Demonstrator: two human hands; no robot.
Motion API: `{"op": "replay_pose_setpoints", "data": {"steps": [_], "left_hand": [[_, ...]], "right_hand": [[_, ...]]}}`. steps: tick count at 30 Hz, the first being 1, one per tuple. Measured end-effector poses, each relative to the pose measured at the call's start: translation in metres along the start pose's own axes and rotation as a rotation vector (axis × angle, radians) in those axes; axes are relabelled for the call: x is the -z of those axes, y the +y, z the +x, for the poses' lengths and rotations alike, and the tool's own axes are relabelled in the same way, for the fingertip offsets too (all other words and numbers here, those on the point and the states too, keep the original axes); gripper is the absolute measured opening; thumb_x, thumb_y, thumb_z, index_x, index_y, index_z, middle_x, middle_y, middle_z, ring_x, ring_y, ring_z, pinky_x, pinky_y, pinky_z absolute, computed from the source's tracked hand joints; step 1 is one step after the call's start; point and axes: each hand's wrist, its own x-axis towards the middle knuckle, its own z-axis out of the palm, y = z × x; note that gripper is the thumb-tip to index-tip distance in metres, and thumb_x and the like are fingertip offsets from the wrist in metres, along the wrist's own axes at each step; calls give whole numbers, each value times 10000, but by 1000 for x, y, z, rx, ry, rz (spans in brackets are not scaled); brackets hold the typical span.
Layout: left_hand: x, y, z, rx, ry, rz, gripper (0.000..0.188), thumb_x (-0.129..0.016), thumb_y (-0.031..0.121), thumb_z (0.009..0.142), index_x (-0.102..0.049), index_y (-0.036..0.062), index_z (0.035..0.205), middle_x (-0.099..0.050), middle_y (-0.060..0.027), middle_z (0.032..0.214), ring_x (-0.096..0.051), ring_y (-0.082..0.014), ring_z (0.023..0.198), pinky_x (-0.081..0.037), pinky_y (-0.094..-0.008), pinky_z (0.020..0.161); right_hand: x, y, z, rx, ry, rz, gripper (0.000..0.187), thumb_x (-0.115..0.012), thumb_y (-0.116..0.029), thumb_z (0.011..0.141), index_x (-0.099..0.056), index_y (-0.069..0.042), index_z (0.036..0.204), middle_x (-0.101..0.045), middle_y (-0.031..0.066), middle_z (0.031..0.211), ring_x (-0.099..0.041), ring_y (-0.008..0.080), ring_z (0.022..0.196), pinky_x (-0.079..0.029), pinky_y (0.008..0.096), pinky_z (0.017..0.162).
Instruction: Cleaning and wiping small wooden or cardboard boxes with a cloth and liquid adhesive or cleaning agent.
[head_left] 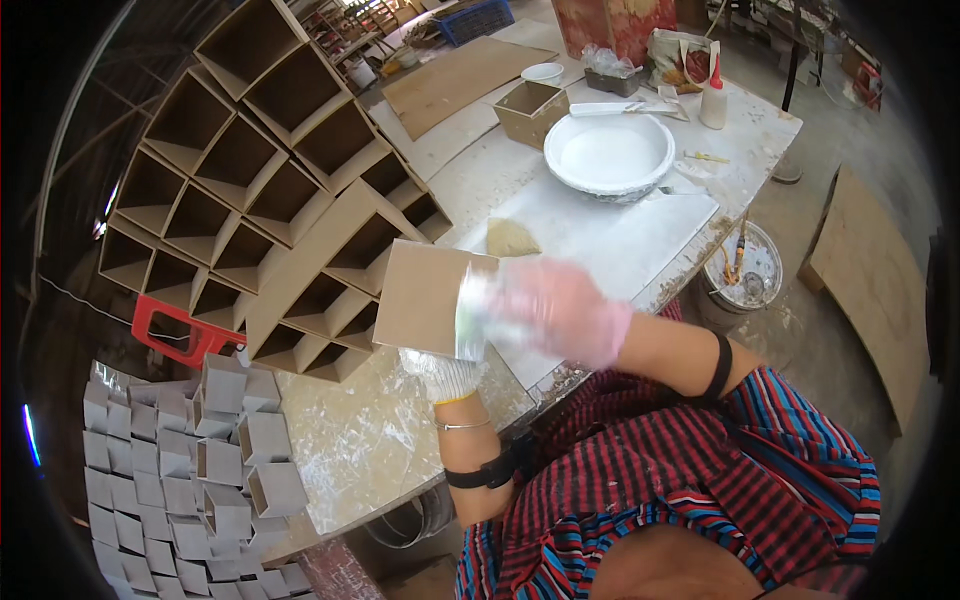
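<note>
A brown board box point(430, 295) is held up over the near part of the table. My left hand point(440, 372), in a white knit glove, grips it from below, with most of the fingers hidden behind the box. A whitish, shiny patch covers the box's right edge. Against that edge is my right hand point(560, 310) in a pink glove, smeared by motion. Its fingers and anything in them cannot be made out. Just beyond the hands, a tan sponge-like piece point(512, 238) lies on the white-stained table point(350, 440). Farther back stands a white basin point(612, 155) with a flat blade tool point(625, 108) across its rim.
Stacked brown open boxes point(240, 160) rise at the left, above a red plastic piece point(180, 330). Many grey-white boxes point(180, 470) are piled lower left. A square box point(530, 112) and a red-capped bottle point(714, 105) stand near the basin. A bucket point(742, 270) stands right of the table.
</note>
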Motion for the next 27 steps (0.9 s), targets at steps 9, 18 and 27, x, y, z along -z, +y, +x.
{"op": "replay_pose_setpoints", "data": {"steps": [9, 18, 27], "left_hand": [[-76, -41, 5, -246, 170, -2139, 380, -392, 302, 985, -447, 64, 1277, -516, -99, 1251, -534, -235, 1100, -465, -357, 925], [-75, -43, 13, -137, 178, -2314, 485, -363, 413, 965, -469, 37, 1252, -524, -142, 1224, -516, -288, 1117, -433, -419, 977], [18, 17, 2, -285, 377, -94, 476, -723, 352, 732, -588, 88, 1105, -622, -113, 1038, -601, -305, 961, -483, -391, 827]], "right_hand": [[-12, -4, -6, 7, 147, 118, 326, -707, -248, 788, -639, -159, 1094, -592, 62, 851, -623, 246, 770, -511, 340, 639], [-15, -3, -7, 17, 209, 126, 328, -732, -205, 765, -663, -165, 1084, -617, 75, 865, -635, 239, 780, -517, 321, 651], [22, 43, 19, 89, 8, 152, 391, -756, -125, 694, -664, -138, 1074, -609, 77, 884, -613, 267, 806, -502, 344, 699]]}}
